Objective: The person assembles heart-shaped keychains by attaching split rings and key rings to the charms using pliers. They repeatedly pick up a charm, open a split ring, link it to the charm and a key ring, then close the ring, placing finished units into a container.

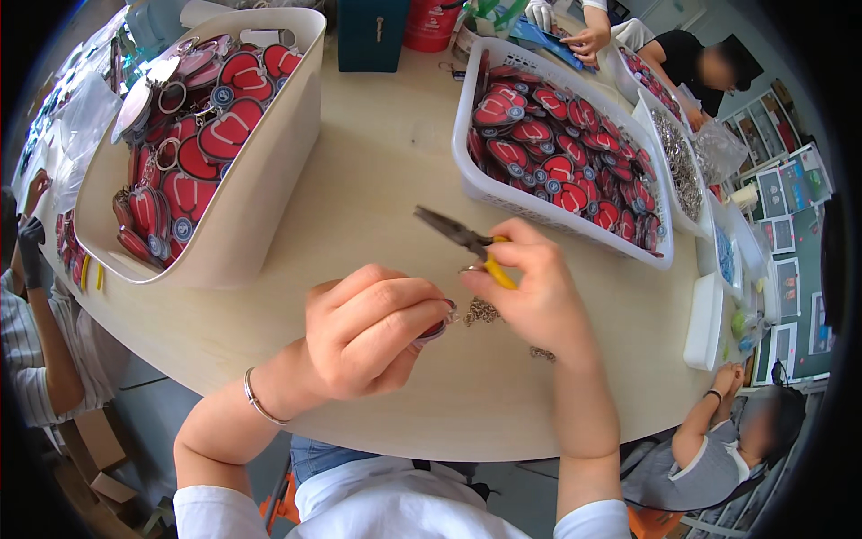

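My left hand [373,328] is closed around a small red charm [433,334], whose edge and metal loop show past the fingertips. To its right, my right hand [541,286] grips needle-nose pliers [458,235] with yellow handles, their dark jaws pointing up and left. A small metal ring [470,269] appears by my right thumb; I cannot tell if it is pinched. Between and below the hands, a small pile of metal rings [482,312] lies on the table [377,180]. Another little cluster of metal rings [541,354] rests under my right forearm.
A tall white bin [292,117] of red charms with key rings stands at left. At right is a white basket [561,220] full of red charms. Beyond it sits a tray of metal parts [678,162]. Co-workers sit around the table; a dark green box [373,36] stands at the back.
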### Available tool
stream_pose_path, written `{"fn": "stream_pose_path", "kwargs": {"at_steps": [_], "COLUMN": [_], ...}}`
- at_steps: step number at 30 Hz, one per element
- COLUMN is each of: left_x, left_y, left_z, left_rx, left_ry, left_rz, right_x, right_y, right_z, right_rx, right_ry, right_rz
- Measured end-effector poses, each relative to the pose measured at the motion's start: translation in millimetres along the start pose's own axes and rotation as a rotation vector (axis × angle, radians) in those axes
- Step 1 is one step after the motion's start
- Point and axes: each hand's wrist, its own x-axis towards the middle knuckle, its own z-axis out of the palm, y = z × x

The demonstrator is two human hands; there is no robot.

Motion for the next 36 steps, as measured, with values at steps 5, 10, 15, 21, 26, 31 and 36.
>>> {"fn": "stream_pose_path", "kwargs": {"at_steps": [5, 10, 15, 21, 26, 31, 36], "left_x": [-6.3, -10.0, -11.3, -10.7, -10.6, -10.7, -9.5], "left_y": [5.5, 9.5, 11.8, 13.0, 13.6, 13.9, 14.3], "left_z": [8.2, 16.1, 18.7, 15.3, 15.9, 17.0, 16.5], "left_rx": [-0.088, -0.195, -0.243, -0.244, -0.269, -0.29, -0.294], "left_ry": [-0.027, -0.016, 0.009, -0.006, -0.003, 0.018, 0.031], "left_rz": [-0.112, -0.219, -0.247, -0.269, -0.262, -0.261, -0.269], "right_x": [-10.9, -20.3, -27.3, -28.8, -29.7, -29.3, -29.8], "right_y": [-29.3, -48.7, -64.6, -69.1, -70.3, -71.1, -70.8], "right_z": [-16.0, -24.4, -26.1, -22.9, -21.4, -20.9, -21.0], "right_rx": [0.43, 0.352, 0.419, 0.421, 0.424, 0.417, 0.411], "right_ry": [0.152, 0.151, 0.148, 0.139, 0.152, 0.146, 0.137], "right_rz": [0.041, -0.061, -0.022, -0.043, -0.035, -0.043, -0.062]}}
